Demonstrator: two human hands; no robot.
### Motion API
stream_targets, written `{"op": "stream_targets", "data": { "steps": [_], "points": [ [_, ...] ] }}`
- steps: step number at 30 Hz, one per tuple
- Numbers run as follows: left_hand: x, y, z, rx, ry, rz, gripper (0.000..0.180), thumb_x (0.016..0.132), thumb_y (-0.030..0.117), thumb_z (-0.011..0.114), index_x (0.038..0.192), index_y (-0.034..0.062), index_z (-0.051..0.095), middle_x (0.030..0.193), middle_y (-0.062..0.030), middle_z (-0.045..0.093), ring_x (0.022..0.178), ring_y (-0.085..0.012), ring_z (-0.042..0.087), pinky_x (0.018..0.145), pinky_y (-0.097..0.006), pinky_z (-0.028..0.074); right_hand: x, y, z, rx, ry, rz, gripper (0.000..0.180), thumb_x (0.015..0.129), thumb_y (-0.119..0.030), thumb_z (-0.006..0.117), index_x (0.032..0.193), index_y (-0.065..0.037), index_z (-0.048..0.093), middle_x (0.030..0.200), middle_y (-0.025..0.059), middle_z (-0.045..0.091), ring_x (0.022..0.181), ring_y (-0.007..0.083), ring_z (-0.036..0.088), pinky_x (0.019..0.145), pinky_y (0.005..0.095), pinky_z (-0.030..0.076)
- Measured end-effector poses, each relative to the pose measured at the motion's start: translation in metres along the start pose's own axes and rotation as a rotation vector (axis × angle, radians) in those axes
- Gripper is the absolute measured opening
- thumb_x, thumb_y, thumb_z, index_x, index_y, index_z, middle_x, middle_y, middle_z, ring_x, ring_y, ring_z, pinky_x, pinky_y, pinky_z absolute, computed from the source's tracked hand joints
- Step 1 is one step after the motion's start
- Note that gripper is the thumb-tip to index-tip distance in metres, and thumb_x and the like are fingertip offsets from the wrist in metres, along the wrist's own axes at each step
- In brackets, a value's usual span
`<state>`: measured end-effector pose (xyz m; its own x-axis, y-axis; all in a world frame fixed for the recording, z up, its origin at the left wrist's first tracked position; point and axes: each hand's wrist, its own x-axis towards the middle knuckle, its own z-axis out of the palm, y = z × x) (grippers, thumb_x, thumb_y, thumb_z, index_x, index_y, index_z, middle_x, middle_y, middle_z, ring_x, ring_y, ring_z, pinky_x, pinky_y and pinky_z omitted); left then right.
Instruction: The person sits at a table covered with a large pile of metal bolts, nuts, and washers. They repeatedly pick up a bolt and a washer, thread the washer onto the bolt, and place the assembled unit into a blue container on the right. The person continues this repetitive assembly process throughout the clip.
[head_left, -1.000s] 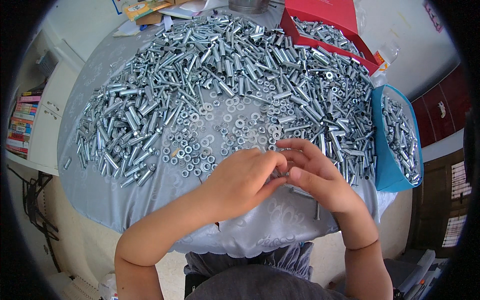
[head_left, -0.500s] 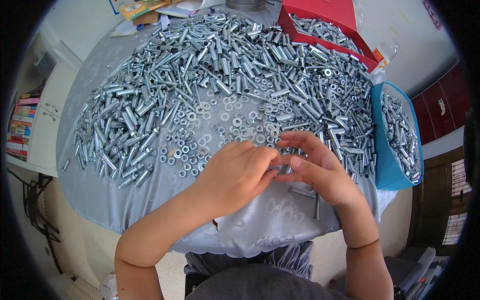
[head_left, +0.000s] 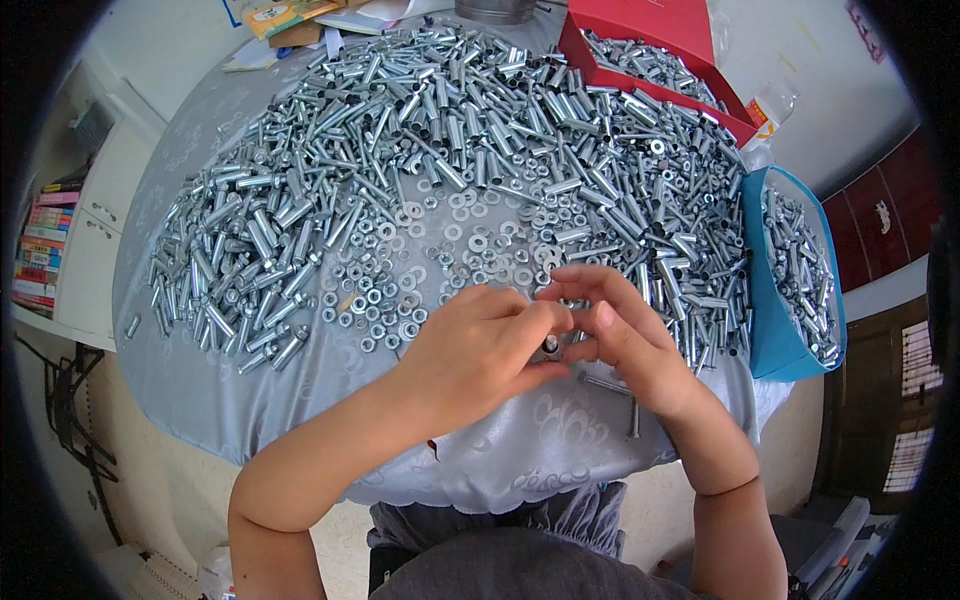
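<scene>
**Small metal part held over a tabletop of hardware**

Left hand (head_left: 478,345) and right hand (head_left: 625,335): brought together at the near edge of the tabletop (head_left: 520,450), fingertips pinching one small metal part (head_left: 551,346) between them; its exact kind cannot be told.
Washers and nuts (head_left: 440,270): loose scatter just beyond the hands.
Metal sleeves and bolts (head_left: 450,130): broad heap across the grey cloth.
Two bolts (head_left: 615,395): lying just beside the right wrist.
Red box (head_left: 655,60): far right, holding parts.
Blue bin (head_left: 790,270): right edge, holding parts.
</scene>
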<state>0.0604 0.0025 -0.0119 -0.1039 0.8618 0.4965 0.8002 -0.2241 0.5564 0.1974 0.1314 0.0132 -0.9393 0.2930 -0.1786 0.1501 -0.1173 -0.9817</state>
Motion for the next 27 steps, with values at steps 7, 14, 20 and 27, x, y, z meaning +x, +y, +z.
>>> {"op": "stream_targets", "data": {
  "steps": [7, 14, 20, 27],
  "points": [
    [0.001, 0.001, -0.001, -0.035, 0.007, -0.054, 0.025, 0.063, 0.018, 0.076, 0.083, 0.01, 0.062, 0.078, -0.0026, 0.058, 0.074, -0.0211, 0.056, 0.065, -0.033, 0.044, 0.0, 0.006, -0.001, 0.152, -0.068, -0.072, 0.057, 0.089, -0.041, 0.047, 0.129, -0.003, 0.032, 0.119, 0.0136, 0.044, 0.103, 0.019, 0.049, 0.083, 0.0311, 0.041],
    [0.003, 0.0, -0.001, -0.036, 0.039, 0.058, 0.025, 0.062, 0.018, 0.076, 0.082, 0.0099, 0.062, 0.077, -0.0018, 0.057, 0.071, -0.0204, 0.054, 0.063, -0.032, 0.044, 0.003, 0.011, -0.005, 0.273, -0.133, -0.056, 0.06, 0.086, -0.043, 0.052, 0.127, -0.003, 0.034, 0.119, 0.0137, 0.044, 0.107, 0.0212, 0.048, 0.088, 0.0336, 0.04],
    [0.004, 0.004, -0.001, 0.055, 0.059, 0.156, 0.024, 0.063, 0.019, 0.075, 0.081, 0.0102, 0.061, 0.079, -0.0005, 0.055, 0.068, -0.021, 0.054, 0.06, -0.033, 0.042, 0.005, 0.008, -0.007, 0.363, -0.208, -0.073, 0.057, 0.083, -0.035, 0.058, 0.124, -0.001, 0.038, 0.116, 0.0127, 0.047, 0.109, 0.0215, 0.047, 0.091, 0.0329, 0.04],
    [0.002, 0.004, -0.002, -0.029, 0.045, 0.125, 0.019, 0.068, 0.015, 0.073, 0.081, 0.008, 0.06, 0.079, -0.0031, 0.055, 0.067, -0.0224, 0.054, 0.059, -0.032, 0.042, 0.005, 0.003, -0.009, 0.482, -0.183, 0.116, 0.039, 0.087, -0.022, 0.055, 0.118, 0.001, 0.044, 0.114, 0.0114, 0.05, 0.107, 0.0176, 0.049, 0.09, 0.0299, 0.041]
  ]
}}
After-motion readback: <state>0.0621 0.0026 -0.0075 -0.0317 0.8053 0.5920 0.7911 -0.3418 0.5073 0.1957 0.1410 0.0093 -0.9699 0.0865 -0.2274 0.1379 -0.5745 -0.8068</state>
